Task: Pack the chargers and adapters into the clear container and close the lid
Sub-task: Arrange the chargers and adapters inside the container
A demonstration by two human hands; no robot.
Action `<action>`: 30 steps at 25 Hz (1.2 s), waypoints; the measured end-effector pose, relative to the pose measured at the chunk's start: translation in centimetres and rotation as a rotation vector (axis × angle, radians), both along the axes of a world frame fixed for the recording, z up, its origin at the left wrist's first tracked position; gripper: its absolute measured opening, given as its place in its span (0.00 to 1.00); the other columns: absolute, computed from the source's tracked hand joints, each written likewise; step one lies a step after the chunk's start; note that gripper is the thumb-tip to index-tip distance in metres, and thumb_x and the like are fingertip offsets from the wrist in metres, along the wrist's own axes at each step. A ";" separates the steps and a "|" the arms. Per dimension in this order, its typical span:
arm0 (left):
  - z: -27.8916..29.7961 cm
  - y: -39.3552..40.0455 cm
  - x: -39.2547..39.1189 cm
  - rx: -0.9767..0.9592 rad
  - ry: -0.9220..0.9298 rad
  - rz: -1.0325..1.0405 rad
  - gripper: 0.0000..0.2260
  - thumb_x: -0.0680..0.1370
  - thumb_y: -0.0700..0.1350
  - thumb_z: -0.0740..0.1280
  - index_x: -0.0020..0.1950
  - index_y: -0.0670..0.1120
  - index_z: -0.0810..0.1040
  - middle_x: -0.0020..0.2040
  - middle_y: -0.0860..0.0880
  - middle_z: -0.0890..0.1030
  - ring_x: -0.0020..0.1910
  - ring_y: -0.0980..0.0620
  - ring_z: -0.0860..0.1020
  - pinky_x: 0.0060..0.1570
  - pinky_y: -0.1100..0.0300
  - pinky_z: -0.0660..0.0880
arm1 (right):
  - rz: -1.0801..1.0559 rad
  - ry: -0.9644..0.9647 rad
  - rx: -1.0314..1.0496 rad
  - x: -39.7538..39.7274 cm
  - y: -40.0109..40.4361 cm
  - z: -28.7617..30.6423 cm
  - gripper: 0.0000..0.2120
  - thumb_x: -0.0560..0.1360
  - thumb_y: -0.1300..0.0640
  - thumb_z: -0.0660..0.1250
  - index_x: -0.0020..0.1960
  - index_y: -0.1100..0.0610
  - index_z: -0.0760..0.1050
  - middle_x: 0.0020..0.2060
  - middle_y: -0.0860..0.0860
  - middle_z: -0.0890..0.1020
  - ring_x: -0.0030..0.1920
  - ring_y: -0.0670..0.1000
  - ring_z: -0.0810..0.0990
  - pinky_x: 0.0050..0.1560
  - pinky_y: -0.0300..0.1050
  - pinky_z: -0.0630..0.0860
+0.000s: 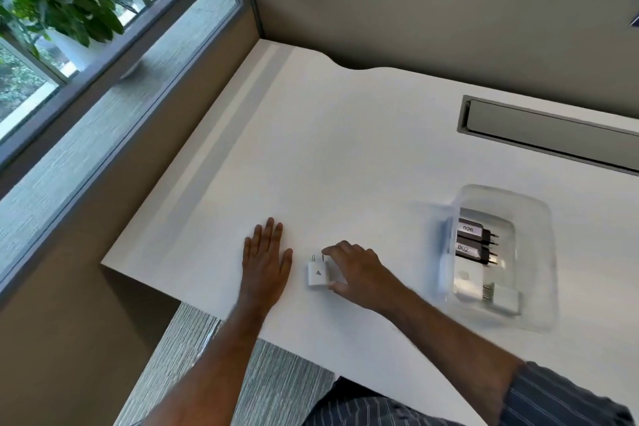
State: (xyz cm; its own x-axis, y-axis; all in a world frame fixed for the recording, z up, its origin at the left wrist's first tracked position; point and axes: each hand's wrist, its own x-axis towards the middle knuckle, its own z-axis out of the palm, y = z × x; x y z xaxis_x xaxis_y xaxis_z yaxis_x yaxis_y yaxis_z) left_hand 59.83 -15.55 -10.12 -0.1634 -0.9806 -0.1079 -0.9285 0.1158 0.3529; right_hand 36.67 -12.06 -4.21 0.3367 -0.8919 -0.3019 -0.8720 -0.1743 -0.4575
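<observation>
Left hand (266, 258): flat on the white surface (345, 149), fingers straight.
Right hand (356, 273): fingers grasping a white charger (317, 275).
Clear container (501, 256): open, holding several chargers.

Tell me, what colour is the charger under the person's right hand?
White, with a small grey triangle mark; the head view shows the charger in the right hand.

The counter (345, 156) lies bare from its far edge to the hands. The left hand (266, 259) rests flat just beside the white charger (320, 275), blocking that side. The clear container (501, 256) stands well apart on the right, open-topped; partition walls (415, 17) bound the far edge.
</observation>
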 end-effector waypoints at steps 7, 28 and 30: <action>0.0 0.2 -0.2 -0.007 -0.048 0.007 0.32 0.81 0.57 0.46 0.84 0.46 0.56 0.85 0.46 0.55 0.84 0.43 0.53 0.82 0.42 0.52 | 0.006 0.053 -0.014 1.5 -0.5 -0.8 0.28 0.71 0.43 0.71 0.68 0.45 0.69 0.58 0.49 0.74 0.57 0.54 0.75 0.54 0.52 0.71; 0.3 -1.8 -9.4 0.004 -0.055 -0.216 0.28 0.83 0.50 0.55 0.83 0.43 0.60 0.85 0.44 0.56 0.84 0.37 0.52 0.81 0.35 0.52 | -0.507 -0.265 -0.283 -12.3 6.6 8.9 0.23 0.73 0.45 0.71 0.65 0.40 0.68 0.58 0.34 0.73 0.56 0.39 0.76 0.47 0.27 0.70; 0.3 -1.9 -10.7 0.000 -0.054 -0.248 0.28 0.83 0.52 0.53 0.82 0.43 0.62 0.84 0.43 0.58 0.83 0.36 0.54 0.80 0.34 0.54 | -0.566 -0.246 -0.268 -14.7 7.7 9.1 0.23 0.73 0.44 0.72 0.65 0.40 0.69 0.58 0.34 0.73 0.57 0.37 0.76 0.47 0.27 0.70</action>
State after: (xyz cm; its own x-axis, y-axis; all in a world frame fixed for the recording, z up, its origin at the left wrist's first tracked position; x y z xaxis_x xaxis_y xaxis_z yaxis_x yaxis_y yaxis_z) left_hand 49.12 -17.42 -9.86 -0.3930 -0.9113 -0.1230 -0.8892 0.3425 0.3033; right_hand 21.95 -4.39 4.90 -0.1744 -0.9845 -0.0202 -0.7378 0.1442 -0.6594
